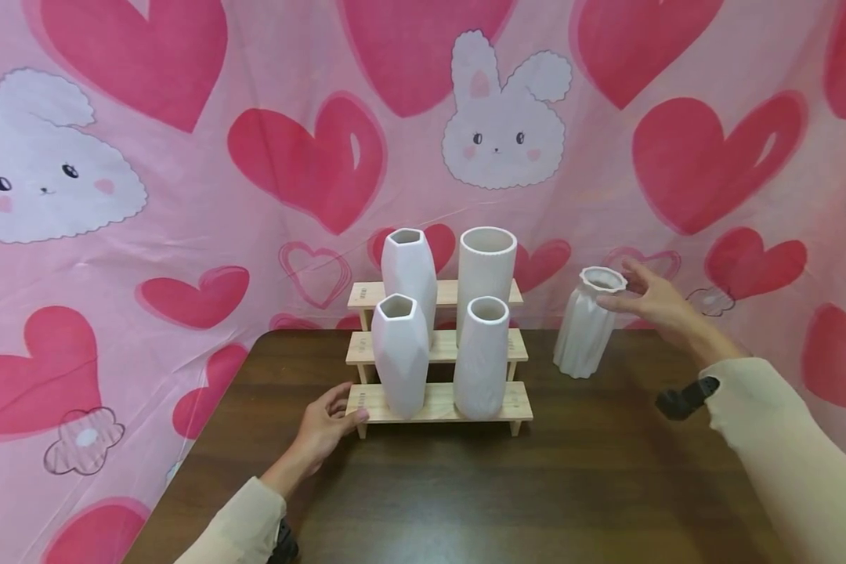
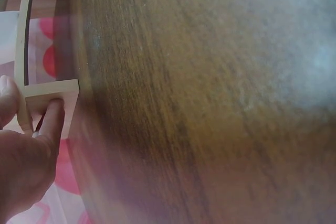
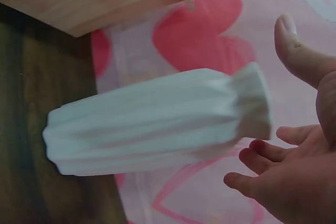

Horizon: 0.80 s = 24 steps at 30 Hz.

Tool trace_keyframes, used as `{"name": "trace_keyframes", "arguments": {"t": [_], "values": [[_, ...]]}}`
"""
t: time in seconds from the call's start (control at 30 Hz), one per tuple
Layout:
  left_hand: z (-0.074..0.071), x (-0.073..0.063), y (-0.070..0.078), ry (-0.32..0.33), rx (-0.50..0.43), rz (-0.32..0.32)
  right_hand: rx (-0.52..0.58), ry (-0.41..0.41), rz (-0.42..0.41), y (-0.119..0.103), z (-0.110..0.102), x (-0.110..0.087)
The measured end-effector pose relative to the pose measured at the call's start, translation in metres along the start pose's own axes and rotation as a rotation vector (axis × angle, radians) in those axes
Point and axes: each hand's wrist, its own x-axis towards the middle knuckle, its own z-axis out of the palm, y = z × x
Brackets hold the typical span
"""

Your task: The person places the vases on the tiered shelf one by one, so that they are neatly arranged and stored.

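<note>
At the left end of the three-step wooden stand [image 1: 433,401], my left hand [image 1: 322,429] grips the lowest shelf. In the left wrist view, the thumb lies on the shelf's top side and a finger reaches under the board [image 2: 51,88]. A fluted white vase [image 1: 583,333] with a wavy rim stands upright on the table, right of the stand. My right hand [image 1: 652,299] is at its neck, thumb and fingers spread. The right wrist view shows the thumb apart from the vase [image 3: 152,124] and the fingertips close to its rim; whether they touch, I cannot tell.
Two faceted white vases, one behind [image 1: 410,262] and one in front [image 1: 400,356], stand on the stand's left. A tall cylinder vase [image 1: 488,270] and a shorter rounded vase [image 1: 481,364] stand on its right. Behind the dark wooden table [image 1: 465,493] hangs a pink heart-patterned cloth [image 1: 303,47].
</note>
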Motion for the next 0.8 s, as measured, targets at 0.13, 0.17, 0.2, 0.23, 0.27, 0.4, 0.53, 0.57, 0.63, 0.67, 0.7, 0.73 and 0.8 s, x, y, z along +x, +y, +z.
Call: {"name": "trace_keyframes", "arguments": {"t": [0.13, 0.17, 0.2, 0.23, 0.27, 0.4, 0.53, 0.57, 0.63, 0.67, 0.7, 0.73, 0.8], "values": [[0.0, 0.0, -0.001, 0.002, -0.002, -0.011, 0.067, 0.017, -0.088, 0.012, 0.009, 0.002], [0.0, 0.0, -0.001, 0.001, 0.0, -0.012, 0.077, 0.023, -0.096, 0.014, 0.01, 0.002], [-0.001, 0.001, -0.001, 0.0, 0.001, -0.015, 0.08, 0.029, -0.095, 0.015, 0.011, 0.003], [-0.001, 0.001, -0.001, -0.001, 0.001, -0.015, 0.074, 0.036, -0.085, 0.016, 0.011, 0.004], [-0.001, 0.001, -0.001, 0.0, 0.001, -0.02, 0.057, 0.043, -0.073, 0.016, 0.012, 0.004], [-0.001, 0.001, -0.002, 0.002, 0.017, -0.014, -0.013, 0.062, -0.009, 0.016, 0.014, 0.009], [-0.001, 0.001, -0.002, 0.003, 0.026, -0.006, -0.005, 0.122, 0.014, 0.018, 0.018, 0.014], [0.0, 0.0, -0.002, 0.002, 0.029, -0.005, 0.002, 0.144, 0.019, 0.019, 0.019, 0.015], [0.0, 0.0, -0.002, 0.002, 0.023, -0.008, 0.015, 0.179, 0.03, 0.021, 0.021, 0.017], [0.0, 0.0, -0.002, 0.001, 0.021, -0.008, 0.023, 0.196, 0.035, 0.022, 0.022, 0.018], [0.0, -0.001, -0.002, 0.001, 0.017, -0.008, 0.026, 0.209, 0.041, 0.023, 0.022, 0.018], [0.0, -0.001, -0.002, 0.0, 0.016, -0.007, 0.032, 0.219, 0.043, 0.024, 0.022, 0.018], [0.0, -0.001, -0.002, 0.003, 0.011, -0.005, 0.055, 0.23, 0.043, 0.025, 0.022, 0.018]]}}
